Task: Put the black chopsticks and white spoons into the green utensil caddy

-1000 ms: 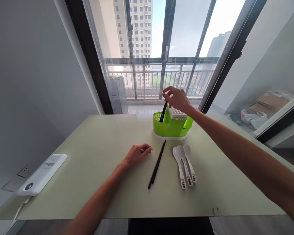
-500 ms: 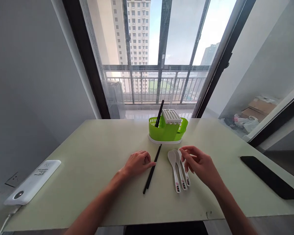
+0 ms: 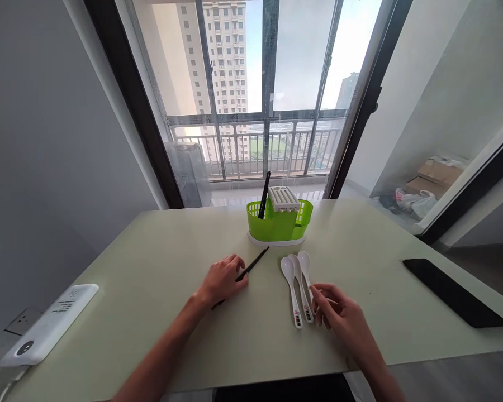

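Note:
In the middle of the table, my left hand (image 3: 225,278) is closed around a pair of black chopsticks (image 3: 257,259), which lie slanted with their thin ends toward the basket. Three white spoons lie to the right of them. My right hand (image 3: 339,314) pinches the handle of the rightmost spoon (image 3: 304,261), hiding its end. Left of it are the middle spoon (image 3: 298,282) and the left spoon (image 3: 290,279), close together with printed labels on their handle ends. Beyond stands a green cutlery basket (image 3: 272,228) with a white slotted top and more black chopsticks upright in it.
A white power strip (image 3: 50,324) with a cable lies at the table's left edge. On the right edge rests a flat black object (image 3: 455,290). A glass sliding door (image 3: 302,67) rises behind the table (image 3: 171,240).
My left hand has closed on the chopsticks and shifted them left, turning them to a flatter slant. My right hand has moved down the right spoon's handle, and that spoon now lies farther apart.

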Demonstrator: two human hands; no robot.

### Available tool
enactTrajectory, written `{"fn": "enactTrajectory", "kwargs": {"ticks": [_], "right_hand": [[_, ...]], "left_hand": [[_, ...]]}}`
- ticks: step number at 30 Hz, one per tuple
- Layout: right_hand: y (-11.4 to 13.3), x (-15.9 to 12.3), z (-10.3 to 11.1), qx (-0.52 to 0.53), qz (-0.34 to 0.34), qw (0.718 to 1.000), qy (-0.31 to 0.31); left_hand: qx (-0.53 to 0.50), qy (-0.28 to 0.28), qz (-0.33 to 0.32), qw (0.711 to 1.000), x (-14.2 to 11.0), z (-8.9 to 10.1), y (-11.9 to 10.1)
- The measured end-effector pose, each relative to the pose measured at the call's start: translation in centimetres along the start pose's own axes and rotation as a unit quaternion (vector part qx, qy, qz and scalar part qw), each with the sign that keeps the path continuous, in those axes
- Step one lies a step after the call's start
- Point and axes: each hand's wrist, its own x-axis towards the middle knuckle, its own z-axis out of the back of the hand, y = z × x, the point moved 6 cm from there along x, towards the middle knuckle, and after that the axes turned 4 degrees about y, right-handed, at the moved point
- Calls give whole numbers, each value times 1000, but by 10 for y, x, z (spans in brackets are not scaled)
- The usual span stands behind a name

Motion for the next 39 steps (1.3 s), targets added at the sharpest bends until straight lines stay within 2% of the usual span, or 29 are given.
{"fn": "enactTrajectory", "kwargs": {"ticks": [7, 12, 18, 28, 39], "right_hand": [[3, -1, -6, 2, -9, 1000, 13], [14, -2, -9, 5, 3, 1000, 20], [20, -3, -12, -2, 6, 999, 33], [31, -1, -23, 0, 7, 998, 55], [32, 2, -26, 1, 15, 998, 64]], "left_hand": [[54, 5, 18, 998, 4, 1, 9], [89, 9, -10, 996, 5, 3, 9], [125, -13, -42, 991, 5, 4, 9], [123, -24, -71, 990, -1, 12, 7], [170, -26, -105, 979, 1, 8, 8]]}}
